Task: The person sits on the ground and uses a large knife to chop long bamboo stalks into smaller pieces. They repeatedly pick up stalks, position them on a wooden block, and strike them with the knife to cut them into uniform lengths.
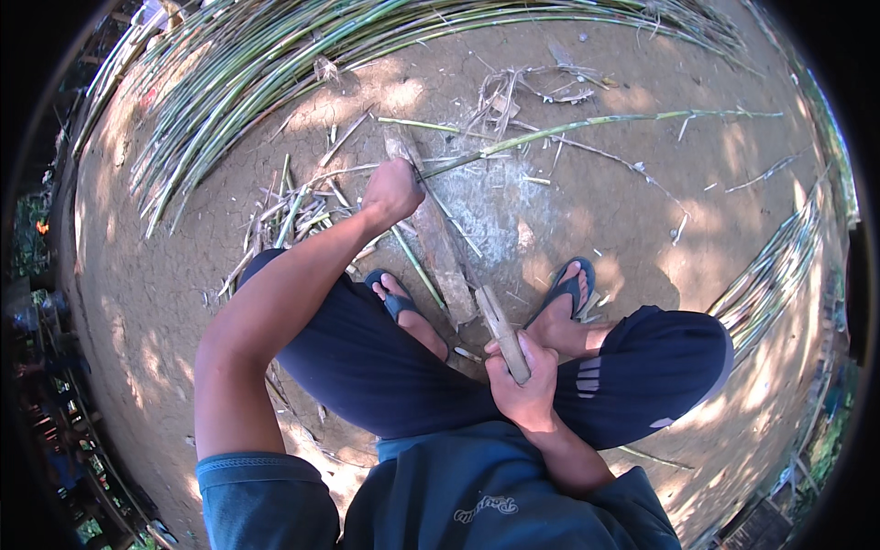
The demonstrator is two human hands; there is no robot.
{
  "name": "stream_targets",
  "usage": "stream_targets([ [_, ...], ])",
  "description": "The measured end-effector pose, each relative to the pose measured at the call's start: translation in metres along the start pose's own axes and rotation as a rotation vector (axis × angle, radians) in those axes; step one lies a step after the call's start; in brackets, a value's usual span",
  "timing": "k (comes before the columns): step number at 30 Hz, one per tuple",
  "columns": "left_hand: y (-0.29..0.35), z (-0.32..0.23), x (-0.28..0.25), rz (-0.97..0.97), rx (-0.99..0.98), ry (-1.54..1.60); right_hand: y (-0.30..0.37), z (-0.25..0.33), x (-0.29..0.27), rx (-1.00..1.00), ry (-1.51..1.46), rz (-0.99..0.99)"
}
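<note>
My left hand [394, 192] is closed around the thick end of a long green stalk [541, 135], above the far part of a worn wooden plank [440, 247]. From that fist the stalk runs off to the right, thinning toward its tip. Close to my body, my right hand [527, 376] wraps round a pale wooden handle [500, 325] that points up and slightly left. A blade at the handle's far end cannot be made out clearly. Short cut stalk pieces [307, 211] lie scattered left of the plank.
A large heap of long green stalks [275, 82] curves along the far left and back. Another stalk bundle [779, 266] lies at the right. Dry stalk scraps [513, 92] rest on the dirt ground. My sandalled feet [564, 293] stand either side of the plank's near end.
</note>
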State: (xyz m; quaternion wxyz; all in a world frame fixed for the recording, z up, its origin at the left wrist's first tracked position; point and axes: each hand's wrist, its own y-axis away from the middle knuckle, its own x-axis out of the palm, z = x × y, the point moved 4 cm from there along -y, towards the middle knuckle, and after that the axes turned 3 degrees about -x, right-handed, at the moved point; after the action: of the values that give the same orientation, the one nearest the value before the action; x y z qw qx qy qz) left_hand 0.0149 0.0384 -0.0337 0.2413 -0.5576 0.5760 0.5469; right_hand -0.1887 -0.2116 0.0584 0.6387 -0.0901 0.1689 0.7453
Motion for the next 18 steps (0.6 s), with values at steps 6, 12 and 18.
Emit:
stream_targets([
  [6,0.000,0.001,0.002,-0.021,-0.014,-0.031,-0.002,0.006,0.000,-0.171,-0.029,-0.035],
  [12,-0.006,0.007,0.012,-0.070,0.001,-0.013,-0.014,-0.005,0.008,0.016,-0.048,-0.024],
  [18,-0.014,0.016,0.012,-0.073,0.038,0.020,-0.014,0.000,0.008,-0.132,-0.083,-0.053],
])
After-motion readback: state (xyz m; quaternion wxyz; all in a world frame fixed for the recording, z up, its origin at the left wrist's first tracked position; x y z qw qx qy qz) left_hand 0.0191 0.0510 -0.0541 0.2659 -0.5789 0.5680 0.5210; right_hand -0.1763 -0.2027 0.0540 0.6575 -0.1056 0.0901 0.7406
